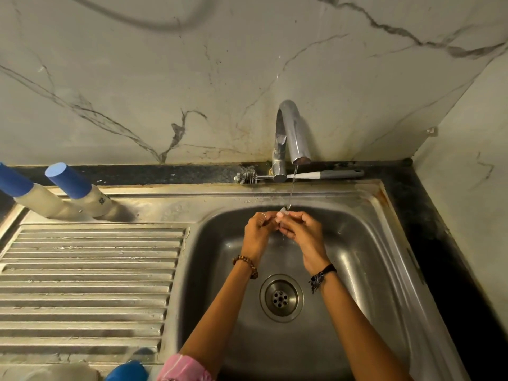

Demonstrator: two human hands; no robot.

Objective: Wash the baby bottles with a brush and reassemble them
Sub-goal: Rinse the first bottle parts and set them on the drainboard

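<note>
Both hands meet over the steel sink (365, 259), under a thin stream of water from the tap (292, 133). My left hand (258, 232) and my right hand (301, 232) pinch a small clear part (283, 210), likely a bottle teat, mostly hidden by the fingers. Two baby bottles with blue caps stand at the back left of the drainboard: one (79, 191) nearer the sink and one (30, 195) at the frame's edge. A bottle brush (299, 176) lies on the ledge behind the tap.
The ribbed drainboard (88, 281) fills the left side. A blue-capped item (126, 371) and a pale object sit at the bottom edge. The drain (281, 298) is in the basin's middle. Marble walls close off the back and right; a dark counter strip runs along the right.
</note>
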